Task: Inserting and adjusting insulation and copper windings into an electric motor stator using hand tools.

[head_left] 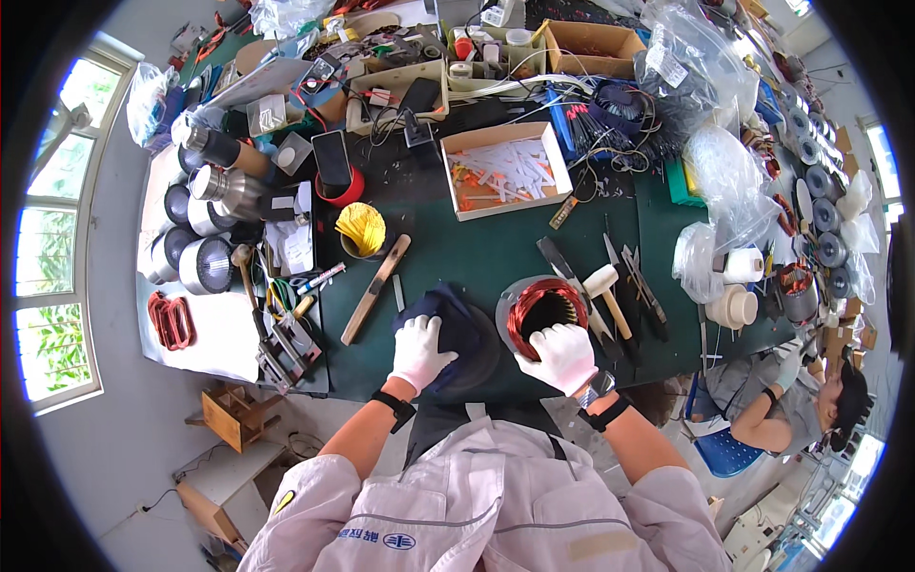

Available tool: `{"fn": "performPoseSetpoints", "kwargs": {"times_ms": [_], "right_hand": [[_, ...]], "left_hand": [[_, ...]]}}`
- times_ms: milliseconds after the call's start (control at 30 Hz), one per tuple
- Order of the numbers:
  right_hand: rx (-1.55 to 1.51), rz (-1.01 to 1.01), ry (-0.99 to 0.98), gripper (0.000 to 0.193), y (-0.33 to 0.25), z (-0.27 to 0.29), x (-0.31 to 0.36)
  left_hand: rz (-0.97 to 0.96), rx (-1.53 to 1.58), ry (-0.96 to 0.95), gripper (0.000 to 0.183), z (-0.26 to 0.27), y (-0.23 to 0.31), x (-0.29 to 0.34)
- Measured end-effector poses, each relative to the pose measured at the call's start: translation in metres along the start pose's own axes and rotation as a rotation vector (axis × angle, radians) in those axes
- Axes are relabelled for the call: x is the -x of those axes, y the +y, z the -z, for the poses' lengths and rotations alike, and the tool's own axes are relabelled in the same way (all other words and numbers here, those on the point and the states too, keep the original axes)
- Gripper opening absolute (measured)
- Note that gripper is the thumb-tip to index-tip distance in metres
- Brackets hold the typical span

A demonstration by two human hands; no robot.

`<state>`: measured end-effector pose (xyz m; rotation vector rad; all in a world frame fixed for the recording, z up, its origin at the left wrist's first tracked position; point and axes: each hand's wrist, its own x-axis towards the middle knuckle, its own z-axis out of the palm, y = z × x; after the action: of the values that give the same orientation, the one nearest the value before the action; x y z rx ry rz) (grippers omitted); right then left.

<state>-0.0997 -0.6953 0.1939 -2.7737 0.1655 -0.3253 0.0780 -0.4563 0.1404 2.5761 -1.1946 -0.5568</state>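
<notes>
Your hands apart from each other. Left hand point(421, 354) lies on dark blue cloth point(464, 326); right hand point(559, 357) touches near rim of copper-wound ring point(524, 310), just ahead of it on tabletop point(443, 253). Firmness of either hold: can't tell. Step looks like positioning ring. Next move seems to call for steady right hand, left freed from cloth.

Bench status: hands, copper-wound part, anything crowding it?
Left hand on dark blue cloth, grip unclear. Right hand on near rim of copper-wound ring, centre opening partly visible. White-headed mallet close by, ring's right.
</notes>
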Motion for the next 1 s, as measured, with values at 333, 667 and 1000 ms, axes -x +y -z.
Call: {"fn": "performPoseSetpoints", "kwargs": {"times_ms": [333,667,1000], "right_hand": [[-0.017,0.010,-0.013,0.033,0.002,-0.003,0.000],[-0.038,0.014,-0.009,0.032,-0.002,-0.003,-0.001],[-0.014,0.002,-0.042,0.031,-0.004,0.000,-0.002]], "left_hand": [[0.259,0.334,0.535,0.031,0.012,-0.059,0.009],[-0.069,0.105,-0.084,0.044,-0.002,-0.022,0.032],[0.026,0.458,0.112,0.021,-0.002,-0.053,0.040]]}}
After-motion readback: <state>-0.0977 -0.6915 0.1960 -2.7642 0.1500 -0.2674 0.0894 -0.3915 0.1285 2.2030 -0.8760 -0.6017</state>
